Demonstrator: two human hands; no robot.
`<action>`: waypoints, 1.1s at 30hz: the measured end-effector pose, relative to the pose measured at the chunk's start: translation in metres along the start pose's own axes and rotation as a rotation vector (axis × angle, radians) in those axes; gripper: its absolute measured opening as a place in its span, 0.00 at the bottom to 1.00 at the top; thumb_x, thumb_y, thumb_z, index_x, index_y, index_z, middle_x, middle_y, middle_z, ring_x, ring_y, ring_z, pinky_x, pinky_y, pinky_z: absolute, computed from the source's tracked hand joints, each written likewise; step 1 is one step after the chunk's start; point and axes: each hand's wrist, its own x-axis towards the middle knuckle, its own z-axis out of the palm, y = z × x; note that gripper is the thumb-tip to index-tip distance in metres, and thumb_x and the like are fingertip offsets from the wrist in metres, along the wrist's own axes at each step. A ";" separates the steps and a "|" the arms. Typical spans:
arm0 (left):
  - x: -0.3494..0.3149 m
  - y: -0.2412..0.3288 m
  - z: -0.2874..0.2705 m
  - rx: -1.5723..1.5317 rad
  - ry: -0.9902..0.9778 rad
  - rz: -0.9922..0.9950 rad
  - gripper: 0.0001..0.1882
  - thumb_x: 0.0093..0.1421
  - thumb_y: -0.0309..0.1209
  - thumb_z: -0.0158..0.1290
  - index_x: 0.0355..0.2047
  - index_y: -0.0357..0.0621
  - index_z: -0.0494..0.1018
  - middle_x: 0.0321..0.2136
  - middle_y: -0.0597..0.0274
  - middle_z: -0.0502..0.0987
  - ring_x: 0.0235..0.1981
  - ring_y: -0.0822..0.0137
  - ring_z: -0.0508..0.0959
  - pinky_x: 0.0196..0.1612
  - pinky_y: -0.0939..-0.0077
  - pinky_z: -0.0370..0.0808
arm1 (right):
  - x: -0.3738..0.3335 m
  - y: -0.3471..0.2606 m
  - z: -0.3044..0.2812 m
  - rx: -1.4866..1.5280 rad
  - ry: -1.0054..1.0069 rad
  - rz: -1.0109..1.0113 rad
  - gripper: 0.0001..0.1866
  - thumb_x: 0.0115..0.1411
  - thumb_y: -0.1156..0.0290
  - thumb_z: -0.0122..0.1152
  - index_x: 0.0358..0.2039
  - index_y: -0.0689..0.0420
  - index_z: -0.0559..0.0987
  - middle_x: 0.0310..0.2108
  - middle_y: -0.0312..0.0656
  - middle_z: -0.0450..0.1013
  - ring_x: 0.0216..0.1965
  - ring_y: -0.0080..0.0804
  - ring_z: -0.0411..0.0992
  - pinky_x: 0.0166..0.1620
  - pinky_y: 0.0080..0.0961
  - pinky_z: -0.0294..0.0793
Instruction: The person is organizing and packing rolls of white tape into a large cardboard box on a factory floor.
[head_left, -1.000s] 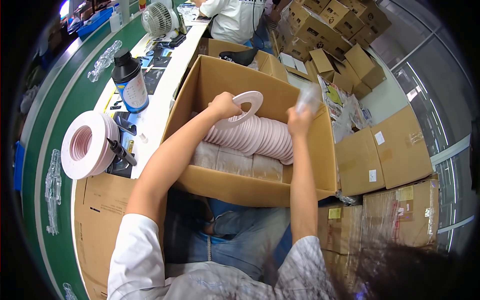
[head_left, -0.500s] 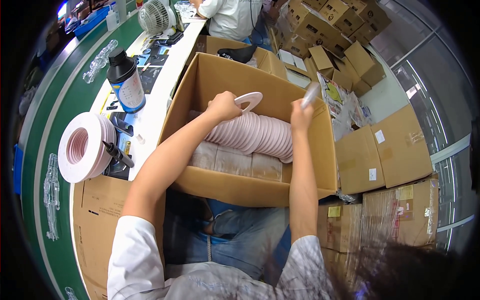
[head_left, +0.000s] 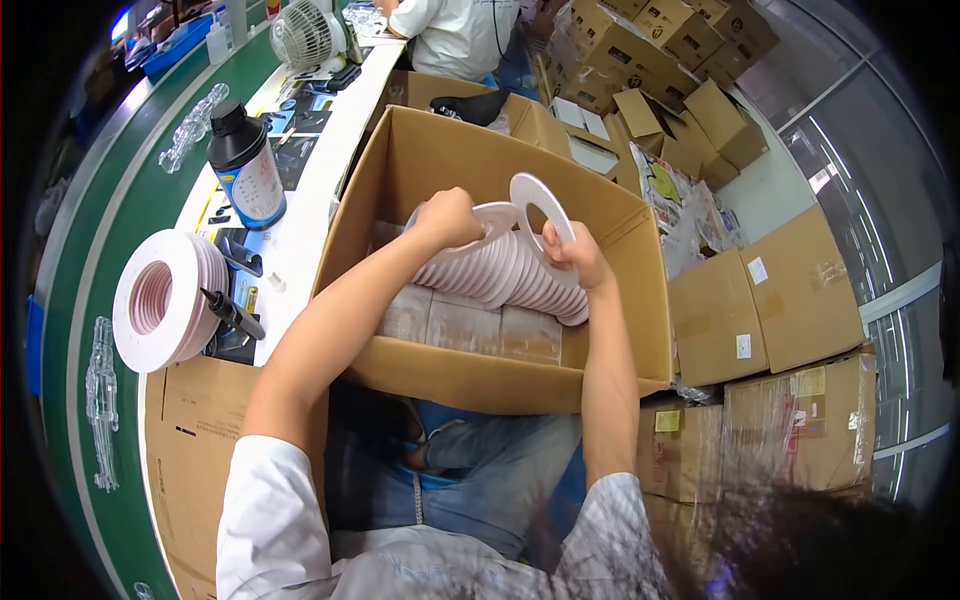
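One white ring (head_left: 528,186) is gripped in R hand (head_left: 577,257), a 2nd ring (head_left: 503,212) in L hand (head_left: 447,220), both above stacked rings (head_left: 490,276) in carton (head_left: 480,376); rim contact can't be told w/ this overlap. Edges may be chipped if rings are knocked tog.

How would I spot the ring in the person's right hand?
Find the big open cardboard box. Above its row of pale rings, the right hand grips one ring near its lower edge. It stands steeper than the ring in the left hand.
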 end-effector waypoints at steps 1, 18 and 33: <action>0.002 -0.005 0.000 0.069 -0.036 -0.033 0.17 0.43 0.36 0.58 0.32 0.41 0.81 0.31 0.42 0.79 0.37 0.49 0.80 0.45 0.61 0.74 | 0.007 0.000 0.003 -0.002 0.003 -0.004 0.06 0.49 0.72 0.53 0.27 0.53 0.67 0.18 0.29 0.61 0.18 0.16 0.57 0.20 0.15 0.55; 0.004 -0.003 0.000 -0.006 0.004 0.026 0.17 0.40 0.32 0.60 0.31 0.36 0.80 0.29 0.42 0.79 0.32 0.50 0.80 0.41 0.63 0.76 | 0.008 0.008 0.010 -0.249 0.082 -0.031 0.07 0.44 0.76 0.50 0.26 0.55 0.65 0.15 0.30 0.58 0.16 0.16 0.54 0.19 0.17 0.51; -0.015 0.019 -0.036 0.276 0.147 0.753 0.06 0.46 0.26 0.57 0.26 0.41 0.74 0.21 0.54 0.75 0.24 0.50 0.76 0.32 0.63 0.73 | 0.021 0.019 0.016 0.000 0.201 0.169 0.09 0.52 0.69 0.52 0.25 0.63 0.74 0.16 0.43 0.70 0.17 0.30 0.70 0.23 0.25 0.71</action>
